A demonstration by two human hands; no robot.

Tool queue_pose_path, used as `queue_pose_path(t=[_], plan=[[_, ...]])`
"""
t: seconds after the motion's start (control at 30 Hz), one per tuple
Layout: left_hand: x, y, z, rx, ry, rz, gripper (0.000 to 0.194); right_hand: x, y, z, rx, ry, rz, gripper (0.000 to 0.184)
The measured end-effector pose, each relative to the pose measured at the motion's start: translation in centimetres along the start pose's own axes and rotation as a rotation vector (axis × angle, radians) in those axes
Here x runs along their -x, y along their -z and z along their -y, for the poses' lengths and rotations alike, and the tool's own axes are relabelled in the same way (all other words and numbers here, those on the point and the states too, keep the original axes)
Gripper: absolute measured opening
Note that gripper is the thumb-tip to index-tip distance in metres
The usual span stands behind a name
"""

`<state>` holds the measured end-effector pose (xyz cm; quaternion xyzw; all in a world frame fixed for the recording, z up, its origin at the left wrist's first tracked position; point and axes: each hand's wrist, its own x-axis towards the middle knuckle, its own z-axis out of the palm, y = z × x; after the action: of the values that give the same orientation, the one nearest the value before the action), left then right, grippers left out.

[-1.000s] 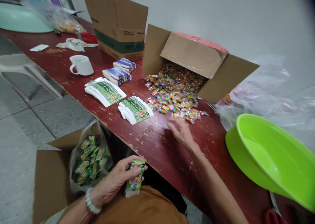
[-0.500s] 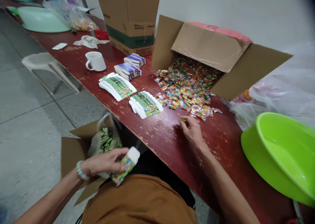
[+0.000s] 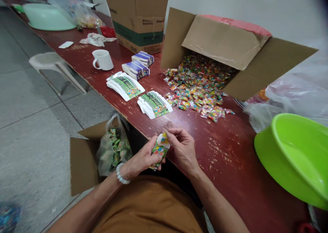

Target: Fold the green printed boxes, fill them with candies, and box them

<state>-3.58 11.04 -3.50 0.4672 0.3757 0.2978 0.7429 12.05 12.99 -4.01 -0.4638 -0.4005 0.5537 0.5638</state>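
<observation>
My left hand (image 3: pixel 139 159) grips a small green printed carton (image 3: pixel 159 150) at the table's near edge, its open end up. My right hand (image 3: pixel 183 147) pinches a small candy packet (image 3: pixel 164 139) at the carton's open top. A pile of colourful candy packets (image 3: pixel 197 93) spills from a tipped cardboard box (image 3: pixel 222 45) onto the red-brown table (image 3: pixel 230 147). Two stacks of flat green cartons (image 3: pixel 153 105) (image 3: pixel 125 86) lie left of the pile.
A lime green basin (image 3: pixel 299 154) sits at the right. A white mug (image 3: pixel 103 59), purple flat cartons (image 3: pixel 138 69) and an upright cardboard box (image 3: pixel 138 17) stand further back. A floor box with a bag of filled green cartons (image 3: pixel 114 147) is at my left; a plastic stool (image 3: pixel 51 65) beyond.
My right hand left the candy pile with a packet and came back to the carton. My left hand raised the carton from my lap to the table's edge.
</observation>
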Motion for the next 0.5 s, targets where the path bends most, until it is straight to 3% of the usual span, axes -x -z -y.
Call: queue_pose_path(t=[0.27, 0.4, 0.5], plan=[[-0.8, -0.6, 0.5, -0.043, -0.048, -0.027, 0.043, -0.1, -0.6, 0.1, -0.157, -0.014, -0.139, 0.026], [-0.9, -1.1, 0.2, -0.157, -0.067, -0.111, 0.046, 0.1, -0.6, -0.8, -0.141, -0.059, -0.122, 0.029], [-0.9, -1.7, 0.1, -0.078, -0.059, -0.174, 0.039, 0.6, -0.4, -1.2, -0.079, -0.046, -0.154, 0.031]])
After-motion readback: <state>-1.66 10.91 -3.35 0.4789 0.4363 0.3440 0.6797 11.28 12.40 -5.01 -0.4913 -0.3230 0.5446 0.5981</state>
